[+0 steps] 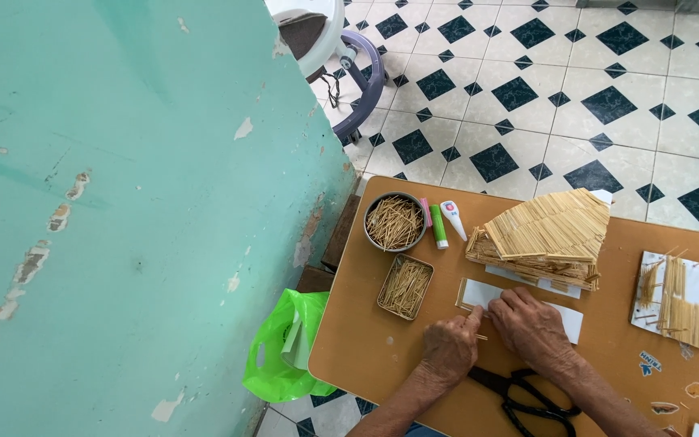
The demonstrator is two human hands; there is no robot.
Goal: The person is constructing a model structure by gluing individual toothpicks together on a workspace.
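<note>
My left hand (450,348) rests on the brown table (366,356) and pinches a thin wooden stick at the edge of a white paper strip (487,293). Right beside it, my right hand (531,324) presses flat on that strip, fingers pointing left. A few sticks are laid along the strip's left end. Just behind the hands stands a small house model (548,239) built of sticks. A round tin (396,222) and a rectangular tin (405,286), both full of sticks, sit to the left of the hands.
Black scissors (527,396) lie near the table's front edge under my forearms. A green glue stick (439,226) and a white glue bottle (453,218) lie by the round tin. A stick-covered panel (689,303) is at right. A teal wall (123,202) and green bag (285,356) stand left.
</note>
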